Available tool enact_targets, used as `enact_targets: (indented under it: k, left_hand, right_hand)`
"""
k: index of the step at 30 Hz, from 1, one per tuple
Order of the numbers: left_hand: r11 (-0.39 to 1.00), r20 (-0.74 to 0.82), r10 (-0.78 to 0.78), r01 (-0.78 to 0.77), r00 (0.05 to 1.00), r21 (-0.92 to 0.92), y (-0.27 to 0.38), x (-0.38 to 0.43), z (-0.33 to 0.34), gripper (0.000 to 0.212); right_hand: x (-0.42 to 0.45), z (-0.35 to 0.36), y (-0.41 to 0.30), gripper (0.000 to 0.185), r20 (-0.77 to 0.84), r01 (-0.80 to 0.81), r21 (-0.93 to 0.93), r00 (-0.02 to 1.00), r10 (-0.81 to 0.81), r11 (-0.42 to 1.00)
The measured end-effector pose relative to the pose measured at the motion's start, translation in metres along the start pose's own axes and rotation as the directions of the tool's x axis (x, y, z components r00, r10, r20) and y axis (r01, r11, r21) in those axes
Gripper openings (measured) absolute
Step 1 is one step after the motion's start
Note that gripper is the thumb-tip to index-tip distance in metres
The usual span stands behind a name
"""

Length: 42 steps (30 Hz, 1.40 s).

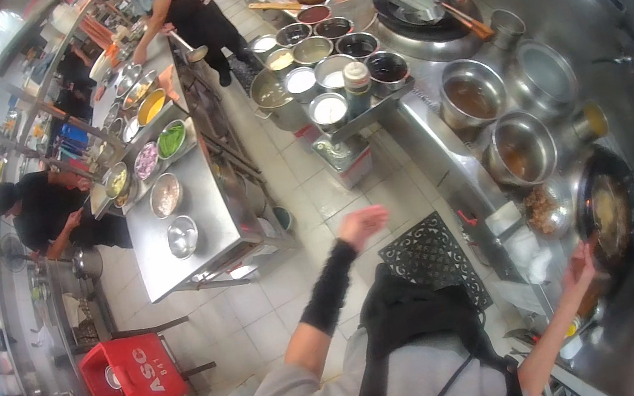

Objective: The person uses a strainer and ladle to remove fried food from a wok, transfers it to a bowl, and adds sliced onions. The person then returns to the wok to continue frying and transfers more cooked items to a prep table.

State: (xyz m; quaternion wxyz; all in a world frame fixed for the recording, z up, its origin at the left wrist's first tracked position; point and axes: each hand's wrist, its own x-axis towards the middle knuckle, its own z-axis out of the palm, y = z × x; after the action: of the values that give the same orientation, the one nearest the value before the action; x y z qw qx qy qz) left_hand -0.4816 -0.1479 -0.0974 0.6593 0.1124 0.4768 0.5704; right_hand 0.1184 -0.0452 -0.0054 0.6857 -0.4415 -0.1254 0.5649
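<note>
My left hand [363, 226], blurred, is raised over the tiled floor beside a black patterned mat; nothing shows in it. A black sleeve [332, 284] covers that forearm. On the right, my right hand [579, 267] is at the near rim of a dark wok [585, 201] that holds yellowish liquid. Whether its fingers hold anything is unclear. Left of the wok lies a metal strainer [560, 199] with brown fried pieces [540, 210] in it. A steel pot of brown liquid [521, 155] stands just beyond.
Sauce and seasoning pots [330, 110] crowd a stand ahead. Another wok [423, 7] holds ladles beyond them. At left, a steel table [154, 268] bears bowls of ingredients. A red cooler box [151, 373] stands near it. Two people [48, 207] work at left and ahead.
</note>
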Motion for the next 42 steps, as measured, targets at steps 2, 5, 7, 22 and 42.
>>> enact_targets:
  k: [2,5,7,22,42]
  left_hand:
    - [0.986,0.352,-0.158,0.131,0.923,0.100,-0.031,0.015,0.114,0.036]
    - [0.925,0.732,-0.319,0.367,0.602,0.102,-0.090,0.010,0.257,0.036]
    - [0.874,0.680,-0.481,0.363,0.553,0.323,-0.108,-0.018,0.350,0.042]
    - [0.823,0.556,-0.563,0.359,0.611,0.439,-0.191,-0.007,0.486,0.038]
    - [0.863,0.649,-0.502,0.293,0.572,0.411,-0.209,0.027,0.492,0.039]
  right_hand:
    - [0.009,-0.026,-0.011,0.039,0.198,-0.111,0.022,0.975,0.105,0.994]
    - [-0.006,-0.003,-0.003,0.051,0.210,-0.069,-0.111,0.973,0.091,0.991]
    - [-0.026,0.011,-0.005,0.055,0.167,-0.044,-0.154,0.983,0.070,0.987]
    - [-0.126,-0.154,-0.081,0.058,0.092,-0.101,-0.628,0.975,0.202,0.772]
    - [-0.189,-0.253,-0.060,0.014,-0.433,0.103,-0.300,0.871,-0.231,0.948]
